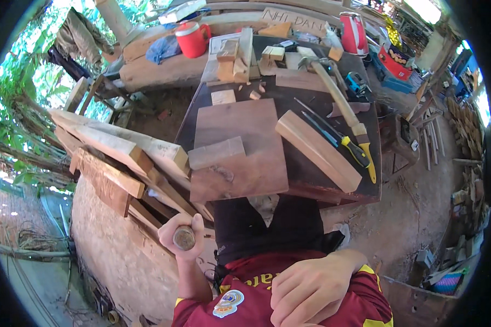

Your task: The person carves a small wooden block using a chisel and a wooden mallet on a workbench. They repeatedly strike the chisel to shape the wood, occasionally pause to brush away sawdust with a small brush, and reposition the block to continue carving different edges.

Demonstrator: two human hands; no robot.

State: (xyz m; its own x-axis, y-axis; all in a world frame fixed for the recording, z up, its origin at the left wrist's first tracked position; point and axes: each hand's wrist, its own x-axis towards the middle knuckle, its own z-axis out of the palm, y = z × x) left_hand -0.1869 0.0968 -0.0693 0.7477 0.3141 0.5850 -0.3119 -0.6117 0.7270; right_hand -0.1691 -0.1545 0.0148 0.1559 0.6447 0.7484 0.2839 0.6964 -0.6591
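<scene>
My left hand [193, 231], off the table's near left corner, is closed around a round wooden handle [184, 238] seen end-on; the rest of that tool is hidden. Bent across the front of my shirt, my right hand [313, 283] has loosely spread fingers and no object showing in it. Some fingertips are out of sight. In front of me a wide wooden board [256, 141] lies flat on the dark table [321, 177], overhanging its near edge. A small wood block [218, 152] rests on this board. Beside it lies a thick wooden bar [319, 151].
Right on the table are a screwdriver [356, 152], a yellow-handled tool [371, 163] and a hammer [335, 92]. Several offcuts sit at the back, near a red jug [192, 39]. Long planks [131, 147] lean at the left. A stool [401, 136] stands to the right.
</scene>
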